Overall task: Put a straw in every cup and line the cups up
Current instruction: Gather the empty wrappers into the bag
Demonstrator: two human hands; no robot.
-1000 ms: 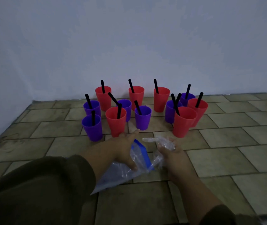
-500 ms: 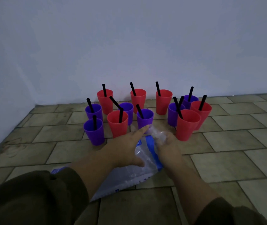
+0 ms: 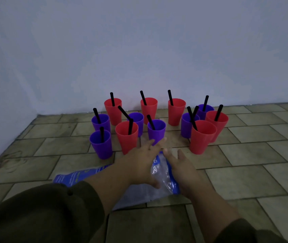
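Your left hand [image 3: 139, 165] is spread, fingers straight, tips at the base of the purple cup [image 3: 156, 132] just ahead; touching or not, I cannot tell. It looks set to start moving cups [image 3: 127, 139]. The bag [image 3: 164, 178] lies loose on the floor [image 3: 244, 172] under and between your hands, ungripped, likely because every cup ahead carries a straw [image 3: 130, 127]. Your right hand [image 3: 183, 171] is spread too, holding nothing. The cups beyond stand clustered, not lined up.

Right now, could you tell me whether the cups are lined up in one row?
No, the red and purple cups stand clustered in several staggered rows.
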